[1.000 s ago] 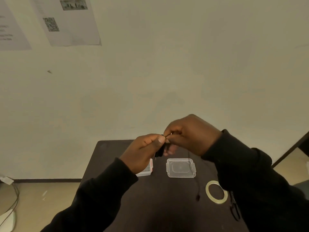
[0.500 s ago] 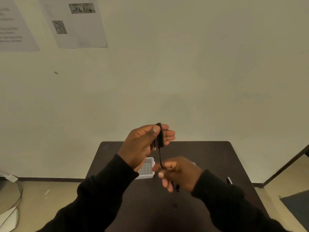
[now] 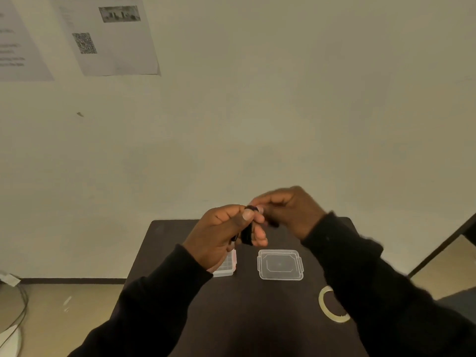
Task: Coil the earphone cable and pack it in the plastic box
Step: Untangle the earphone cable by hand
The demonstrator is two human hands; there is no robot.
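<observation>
A black earphone cable (image 3: pixel 247 231) is wound in loops around the fingers of my left hand (image 3: pixel 223 235), held above the dark table (image 3: pixel 247 318). My right hand (image 3: pixel 288 210) pinches the cable's free end at the top of the coil, touching my left thumb. The clear plastic box (image 3: pixel 226 266) sits on the table below my left hand, partly hidden by it. Its clear lid (image 3: pixel 280 264) lies flat to the right of the box.
A ring of pale tape (image 3: pixel 327 305) lies on the table at the right, partly under my right sleeve. Papers (image 3: pixel 108 37) hang on the wall behind. Cables (image 3: pixel 15 313) run over the floor at the left.
My right hand rose from below the coil back up to its top, bringing the cable's end over my left fingers. The view tilted, so the lid and tape ring show again.
</observation>
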